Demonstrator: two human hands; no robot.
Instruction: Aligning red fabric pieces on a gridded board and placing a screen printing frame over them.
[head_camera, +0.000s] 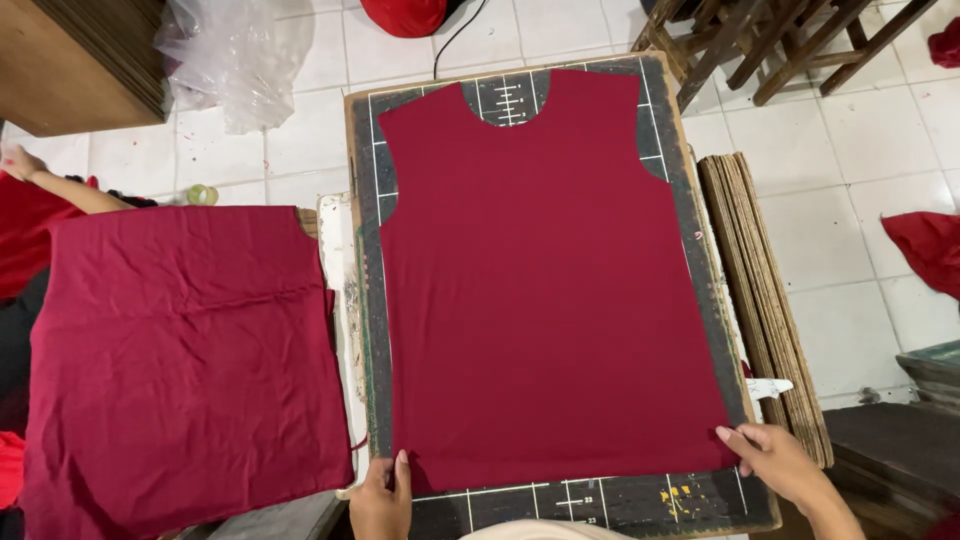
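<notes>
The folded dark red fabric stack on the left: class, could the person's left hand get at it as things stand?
Probably yes. The left hand rests at the near-left corner of the dark red cut garment panel, right beside the folded dark red fabric stack, with nothing between them.

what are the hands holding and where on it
Both hold the dark red cut fabric panel by its bottom hem: left hand at the left corner, right hand at the right corner.

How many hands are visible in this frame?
3: the left hand and right hand at the cut red fabric panel's bottom corners, another person's hand at far left.
</notes>
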